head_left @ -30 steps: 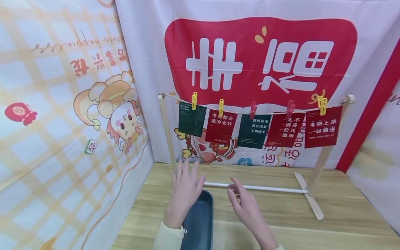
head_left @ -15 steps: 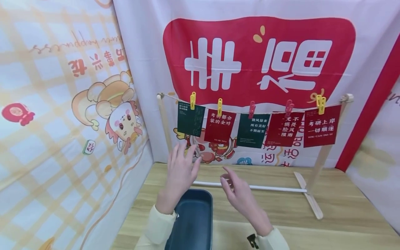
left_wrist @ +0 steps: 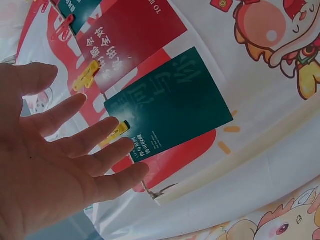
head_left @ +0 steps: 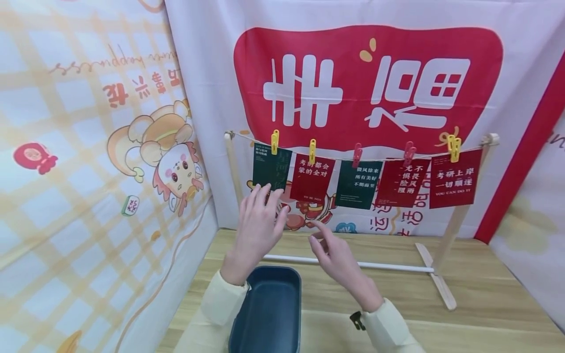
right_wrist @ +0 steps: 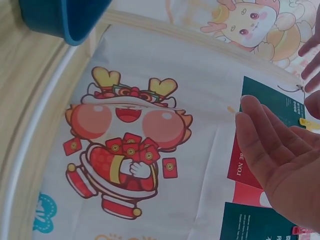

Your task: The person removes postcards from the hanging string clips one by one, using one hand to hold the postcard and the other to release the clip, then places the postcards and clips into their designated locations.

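My left hand [head_left: 260, 225] is raised, fingers spread and holding nothing, its fingertips overlapping the lower edge of the leftmost green card [head_left: 270, 164] in the head view. In the left wrist view that green card [left_wrist: 170, 105] hangs beyond the fingers under a yellow clothespin [left_wrist: 116, 133]. My right hand [head_left: 336, 257] hovers lower and to the right, fingers loosely bent with nothing in them, below a red card [head_left: 311, 179]. Farther right along the string hang another green card [head_left: 359, 185] and two red cards, one [head_left: 456, 179] at the far end, pinned by pink and yellow clothespins.
A wooden frame carries the string, with a right post [head_left: 454, 235], a foot [head_left: 443, 291] and a white bottom rod [head_left: 388, 267]. The dark blue tray [head_left: 269, 314] lies on the wooden table [head_left: 485, 274] below my left hand. Printed cloth [head_left: 203, 59] covers the walls behind.
Both hands have risen toward the hanging cards, the left one most, from above the tray to the leftmost green card. The right hand has shifted slightly left. The cards and clothespins stay put.
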A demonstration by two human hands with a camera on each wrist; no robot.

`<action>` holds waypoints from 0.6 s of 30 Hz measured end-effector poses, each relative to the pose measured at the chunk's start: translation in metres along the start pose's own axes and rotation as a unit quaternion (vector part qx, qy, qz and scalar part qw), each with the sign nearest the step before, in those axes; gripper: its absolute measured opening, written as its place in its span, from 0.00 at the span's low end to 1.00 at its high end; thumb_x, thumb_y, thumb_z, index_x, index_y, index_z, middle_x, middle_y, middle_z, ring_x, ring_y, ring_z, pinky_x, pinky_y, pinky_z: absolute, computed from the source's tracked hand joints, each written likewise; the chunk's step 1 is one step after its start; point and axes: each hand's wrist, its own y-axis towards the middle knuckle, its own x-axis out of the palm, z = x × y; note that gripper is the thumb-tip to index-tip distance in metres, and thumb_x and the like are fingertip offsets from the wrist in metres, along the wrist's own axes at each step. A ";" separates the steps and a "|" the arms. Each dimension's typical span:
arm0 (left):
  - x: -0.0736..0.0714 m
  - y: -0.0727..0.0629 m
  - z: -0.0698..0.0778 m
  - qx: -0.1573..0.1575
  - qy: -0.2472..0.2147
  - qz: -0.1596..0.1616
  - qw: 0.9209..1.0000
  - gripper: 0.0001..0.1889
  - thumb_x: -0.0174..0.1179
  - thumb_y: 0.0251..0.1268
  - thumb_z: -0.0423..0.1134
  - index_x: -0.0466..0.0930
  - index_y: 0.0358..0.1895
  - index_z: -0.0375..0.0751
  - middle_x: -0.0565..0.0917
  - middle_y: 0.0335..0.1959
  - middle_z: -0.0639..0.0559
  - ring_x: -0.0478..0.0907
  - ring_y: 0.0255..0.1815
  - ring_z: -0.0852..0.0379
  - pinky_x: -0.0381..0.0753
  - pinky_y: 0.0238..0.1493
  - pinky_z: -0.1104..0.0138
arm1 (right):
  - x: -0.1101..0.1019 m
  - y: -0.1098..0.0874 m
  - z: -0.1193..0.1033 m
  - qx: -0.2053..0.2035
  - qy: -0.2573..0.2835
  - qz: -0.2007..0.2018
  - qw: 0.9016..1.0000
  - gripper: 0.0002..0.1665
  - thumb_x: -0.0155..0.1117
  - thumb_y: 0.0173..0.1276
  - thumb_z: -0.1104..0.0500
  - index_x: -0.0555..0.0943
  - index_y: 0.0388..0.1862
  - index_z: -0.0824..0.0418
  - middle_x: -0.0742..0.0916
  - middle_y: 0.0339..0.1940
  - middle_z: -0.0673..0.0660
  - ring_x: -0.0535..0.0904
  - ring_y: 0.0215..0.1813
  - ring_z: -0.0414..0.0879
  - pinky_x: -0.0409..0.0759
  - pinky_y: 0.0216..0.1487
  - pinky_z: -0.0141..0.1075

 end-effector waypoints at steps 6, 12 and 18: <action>-0.004 0.015 -0.002 0.015 -0.001 0.026 1.000 0.19 0.62 0.67 0.44 0.78 0.58 0.42 0.79 0.62 0.39 0.73 0.66 0.38 0.72 0.64 0.41 | -0.006 0.019 -0.003 -0.017 0.025 0.000 1.000 0.26 0.56 0.75 0.50 0.69 0.69 0.51 0.89 0.42 0.51 0.81 0.30 0.32 0.83 0.33 0.29; -0.016 0.029 -0.006 0.028 0.015 0.037 0.999 0.20 0.61 0.67 0.44 0.77 0.59 0.42 0.80 0.60 0.40 0.77 0.62 0.43 0.76 0.60 0.45 | -0.010 0.037 -0.010 -0.016 0.040 -0.002 0.999 0.25 0.56 0.75 0.50 0.69 0.69 0.50 0.89 0.41 0.50 0.82 0.30 0.34 0.83 0.32 0.31; -0.031 0.040 -0.013 0.048 0.017 0.058 0.997 0.18 0.60 0.68 0.42 0.79 0.58 0.40 0.81 0.59 0.40 0.78 0.59 0.43 0.78 0.59 0.47 | -0.012 0.051 -0.015 -0.016 0.051 0.002 0.999 0.23 0.57 0.75 0.54 0.71 0.67 0.51 0.87 0.35 0.48 0.81 0.28 0.35 0.82 0.31 0.31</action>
